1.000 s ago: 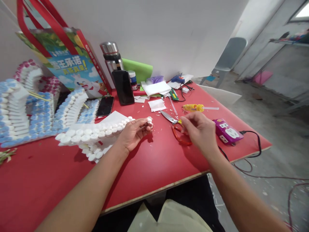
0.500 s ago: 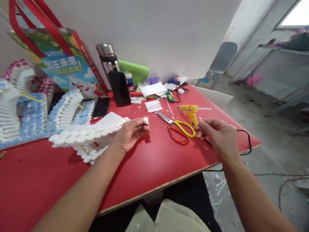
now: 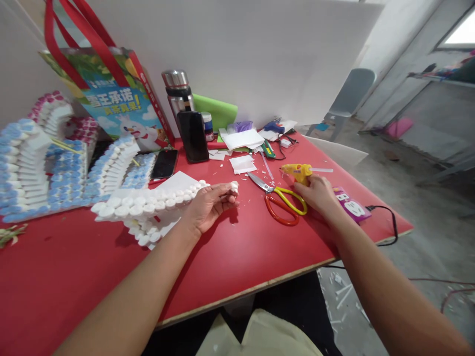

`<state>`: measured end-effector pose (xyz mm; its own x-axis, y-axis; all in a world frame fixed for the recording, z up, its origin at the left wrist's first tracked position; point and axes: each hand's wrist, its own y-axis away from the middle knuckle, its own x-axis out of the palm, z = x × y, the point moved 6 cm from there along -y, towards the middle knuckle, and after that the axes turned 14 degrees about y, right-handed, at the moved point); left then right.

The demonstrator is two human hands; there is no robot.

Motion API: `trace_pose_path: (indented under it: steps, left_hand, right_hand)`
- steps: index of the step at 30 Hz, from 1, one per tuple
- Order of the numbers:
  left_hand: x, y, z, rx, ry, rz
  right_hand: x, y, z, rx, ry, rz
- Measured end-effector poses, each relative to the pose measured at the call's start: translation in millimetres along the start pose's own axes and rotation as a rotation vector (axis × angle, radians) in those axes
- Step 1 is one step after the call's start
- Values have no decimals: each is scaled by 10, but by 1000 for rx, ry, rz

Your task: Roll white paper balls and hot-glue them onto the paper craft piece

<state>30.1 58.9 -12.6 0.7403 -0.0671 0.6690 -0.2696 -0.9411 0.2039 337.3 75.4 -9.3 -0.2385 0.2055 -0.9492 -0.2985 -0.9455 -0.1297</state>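
Note:
My left hand [image 3: 208, 206] is closed on the right end of a white piece [image 3: 148, 205] built from rows of white bottle caps, which lies on the red table [image 3: 230, 257]. My right hand [image 3: 315, 194] grips the handle of a yellow glue gun [image 3: 299, 171] that stands on the table with a glue stick poking out of its back. Scissors [image 3: 280, 200] with yellow and red handles lie between my two hands.
Blue, white and pink cap structures [image 3: 44, 163] fill the left side. A shopping bag [image 3: 107, 99], a steel flask [image 3: 178, 91], two phones [image 3: 192, 136], papers [image 3: 241, 141] and a purple power strip [image 3: 351, 205] with a black cord also sit here. A grey chair [image 3: 347, 96] stands beyond.
My right hand moved from above the scissors to the glue gun, lifted it briefly, and now holds it down on the table. My left hand kept its hold on the white cap piece.

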Motion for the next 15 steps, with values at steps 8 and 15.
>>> trace_pose_path:
  steps: [8,15]
  left_hand:
    - [-82,-36,-28,62,26,-80]
    - [-89,-24,-28,61,-30,-135]
  right_hand:
    - [-289,242,371,-32,-1089,73]
    - [-88,668,942,-343,-1060,421]
